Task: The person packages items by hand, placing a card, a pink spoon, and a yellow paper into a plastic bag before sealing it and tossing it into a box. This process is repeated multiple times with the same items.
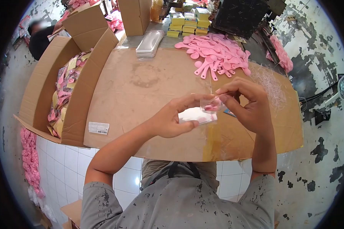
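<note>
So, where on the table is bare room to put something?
Widest: the cardboard between the open box and the left hand, beyond the label. Smaller: between the right forearm and table edge. Crowded: the far side, with clear packets, pink spoons and plastic strands.

One head-worn fisheye camera looks forward and down, close over the cardboard-topped counter (118,87) and grey shirt (179,202).

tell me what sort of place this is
Likely a small packing workshop: there is a heap of loose pink spoons, a stack of clear plastic packaging and an open cardboard box holding many bagged pink pieces.
</note>
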The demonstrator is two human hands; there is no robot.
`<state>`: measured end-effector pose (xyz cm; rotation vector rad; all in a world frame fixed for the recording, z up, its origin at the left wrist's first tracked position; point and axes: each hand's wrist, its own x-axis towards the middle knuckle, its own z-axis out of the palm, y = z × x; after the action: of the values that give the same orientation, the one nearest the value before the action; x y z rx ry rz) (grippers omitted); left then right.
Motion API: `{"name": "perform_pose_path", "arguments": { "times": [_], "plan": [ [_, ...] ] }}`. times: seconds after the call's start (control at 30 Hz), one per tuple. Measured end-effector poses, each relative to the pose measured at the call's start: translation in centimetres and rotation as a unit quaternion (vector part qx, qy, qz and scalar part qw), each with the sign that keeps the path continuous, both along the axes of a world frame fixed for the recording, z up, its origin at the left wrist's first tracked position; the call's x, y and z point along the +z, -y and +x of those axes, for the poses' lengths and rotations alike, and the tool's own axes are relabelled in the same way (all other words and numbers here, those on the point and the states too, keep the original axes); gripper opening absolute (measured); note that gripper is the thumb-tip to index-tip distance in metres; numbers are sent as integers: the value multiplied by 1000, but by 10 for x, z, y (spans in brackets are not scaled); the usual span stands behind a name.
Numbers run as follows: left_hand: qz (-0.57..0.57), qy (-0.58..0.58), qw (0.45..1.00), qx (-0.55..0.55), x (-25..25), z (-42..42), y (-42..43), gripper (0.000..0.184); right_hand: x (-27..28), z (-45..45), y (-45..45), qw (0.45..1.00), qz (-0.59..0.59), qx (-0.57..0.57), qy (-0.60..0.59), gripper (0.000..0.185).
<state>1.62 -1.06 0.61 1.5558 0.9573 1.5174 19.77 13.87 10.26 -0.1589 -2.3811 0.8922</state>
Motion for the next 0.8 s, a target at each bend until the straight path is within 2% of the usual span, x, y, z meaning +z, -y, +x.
{"name": "perform_pose_path", "arguments": {
  "times": [0.03, 0.13, 0.2, 0.3, 0.4, 0.7, 0.8],
  "plan": [
    [17, -22, 999, 23, 2, 3, 0, 50, -3, 0, 1, 1000, -17, -6, 4, 10],
    [-23, -78, 993, 86, 4, 4, -1, 46, -13, -1, 3, 996, -80, -19, 26, 13],
    [-46, -35, 995, 85, 3, 4, -2, 45, -16, -2, 5, 989, -138, -28, 51, 15],
    [-73, 18, 992, 102, 2, 4, -3, 45, -24, -15, 5, 986, 101, -93, -90, 17],
    [-67, -5, 991, 116, 0, 3, -3, 46, -25, -17, 4, 938, 328, -69, -88, 18],
    [-50, -157, 970, 181, -13, 8, -3, 55, -50, -30, 4, 859, 502, -81, -54, 20],
    [-69, -189, 966, 160, -7, 10, -1, 60, -55, -34, -1, 889, 445, -108, -22, 19]
  ]
}}
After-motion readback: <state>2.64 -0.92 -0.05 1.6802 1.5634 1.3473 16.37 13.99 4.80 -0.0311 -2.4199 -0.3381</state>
